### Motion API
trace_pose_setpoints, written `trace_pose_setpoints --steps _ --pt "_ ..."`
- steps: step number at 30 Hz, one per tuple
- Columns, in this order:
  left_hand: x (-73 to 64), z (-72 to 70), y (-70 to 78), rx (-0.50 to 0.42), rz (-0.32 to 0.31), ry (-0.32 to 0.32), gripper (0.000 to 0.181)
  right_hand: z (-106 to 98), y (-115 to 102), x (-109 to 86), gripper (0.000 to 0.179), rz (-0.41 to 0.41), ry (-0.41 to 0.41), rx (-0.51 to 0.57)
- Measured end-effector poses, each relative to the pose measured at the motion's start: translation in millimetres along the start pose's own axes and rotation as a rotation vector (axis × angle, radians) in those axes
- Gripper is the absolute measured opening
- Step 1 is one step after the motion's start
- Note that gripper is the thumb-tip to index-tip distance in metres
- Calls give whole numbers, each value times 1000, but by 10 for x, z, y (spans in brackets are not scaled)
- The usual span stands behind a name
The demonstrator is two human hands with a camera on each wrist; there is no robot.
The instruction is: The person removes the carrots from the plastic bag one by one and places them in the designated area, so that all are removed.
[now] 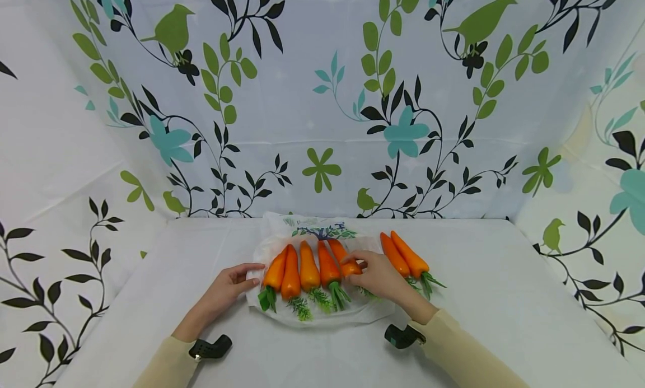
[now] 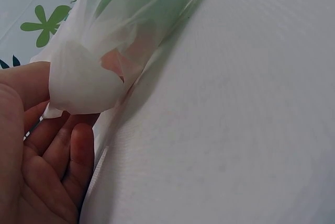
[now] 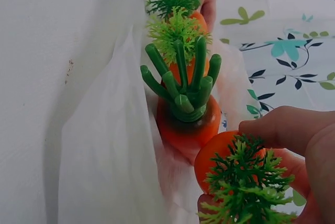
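Observation:
Several orange toy carrots (image 1: pixel 309 267) with green tops lie side by side on a thin white plastic bag (image 1: pixel 353 316). My right hand (image 1: pixel 381 275) pinches the rightmost carrot of this row (image 3: pixel 213 157) between thumb and fingers, near its leafy end. Beside it in the right wrist view is a carrot with thick green stalks (image 3: pixel 188 124). At the row's left end, my left hand (image 1: pixel 229 291) holds the bag's edge, its fingers curled at the plastic in the left wrist view. The bag hides some of those fingertips. The leftmost carrot (image 1: pixel 274 273) lies right by this hand.
Two more carrots (image 1: pixel 409 255) lie to the right, beyond my right forearm. A printed tree (image 1: pixel 325 231) shows on the bag's far part. The white table (image 1: pixel 211 253) meets a leaf-and-bird patterned curtain (image 1: pixel 322 97) at the back.

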State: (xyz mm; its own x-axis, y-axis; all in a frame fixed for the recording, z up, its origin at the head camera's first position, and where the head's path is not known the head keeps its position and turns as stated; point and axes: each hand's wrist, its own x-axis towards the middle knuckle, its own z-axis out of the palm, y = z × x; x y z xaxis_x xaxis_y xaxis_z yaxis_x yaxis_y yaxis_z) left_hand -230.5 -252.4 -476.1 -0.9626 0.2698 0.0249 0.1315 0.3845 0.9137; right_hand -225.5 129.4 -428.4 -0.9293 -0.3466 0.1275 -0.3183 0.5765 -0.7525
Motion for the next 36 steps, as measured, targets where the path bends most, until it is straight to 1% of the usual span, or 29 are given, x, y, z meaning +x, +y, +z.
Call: trace_pose_setpoints --steps 8,13,23,28,36 --pt "12 -7 -36 -9 1 -2 42 -24 6 -37 26 -31 3 4" --pt "9 -5 -35 -21 0 0 42 -40 1 -70 26 -17 15 2" --pt "2 9 -11 -10 -3 14 41 -100 -8 -167 25 25 42 17" --pt "-3 5 -5 -10 -3 12 41 -142 28 -209 24 6 46 22" --pt "-4 13 -6 9 4 15 41 -210 112 -310 24 -28 64 -30"
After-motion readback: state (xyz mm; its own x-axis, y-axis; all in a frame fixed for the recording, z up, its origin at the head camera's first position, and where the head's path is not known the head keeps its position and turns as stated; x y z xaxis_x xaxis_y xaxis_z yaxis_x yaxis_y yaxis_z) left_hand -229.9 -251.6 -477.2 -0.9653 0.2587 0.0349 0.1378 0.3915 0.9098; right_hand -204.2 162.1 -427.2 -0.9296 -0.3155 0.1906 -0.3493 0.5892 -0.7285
